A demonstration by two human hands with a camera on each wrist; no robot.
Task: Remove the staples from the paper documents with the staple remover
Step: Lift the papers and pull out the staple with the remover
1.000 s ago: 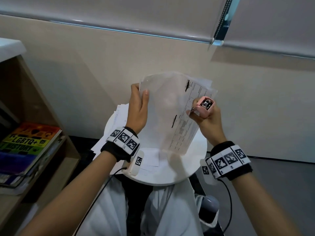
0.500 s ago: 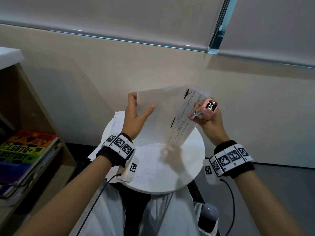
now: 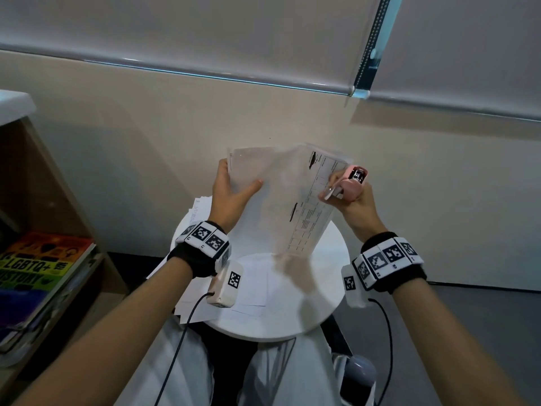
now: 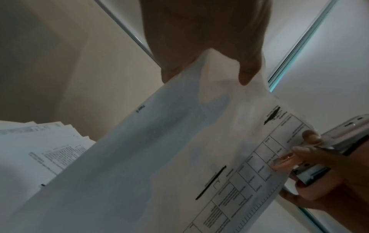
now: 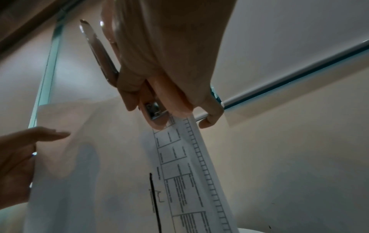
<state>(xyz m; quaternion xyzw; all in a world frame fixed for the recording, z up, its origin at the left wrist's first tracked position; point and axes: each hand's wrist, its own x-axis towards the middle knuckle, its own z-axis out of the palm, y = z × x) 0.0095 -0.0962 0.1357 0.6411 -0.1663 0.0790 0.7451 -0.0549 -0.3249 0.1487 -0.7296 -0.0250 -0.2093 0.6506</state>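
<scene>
Splitting the pages above the stool, remover in hand.

My left hand (image 3: 231,194) pinches the top corner of the paper document (image 3: 281,206), thumb over the front; my right hand (image 3: 352,200) curls round the pink staple remover (image 3: 352,183) while its fingertips nip the printed sheet's edge. I can't see any staple; pulling the sheets apart too hard could tear them, or the remover could slip.

paper document (image 3: 281,200) lowered toward the table (image 3: 328,303), left thumb (image 3: 251,187) flattened
</scene>
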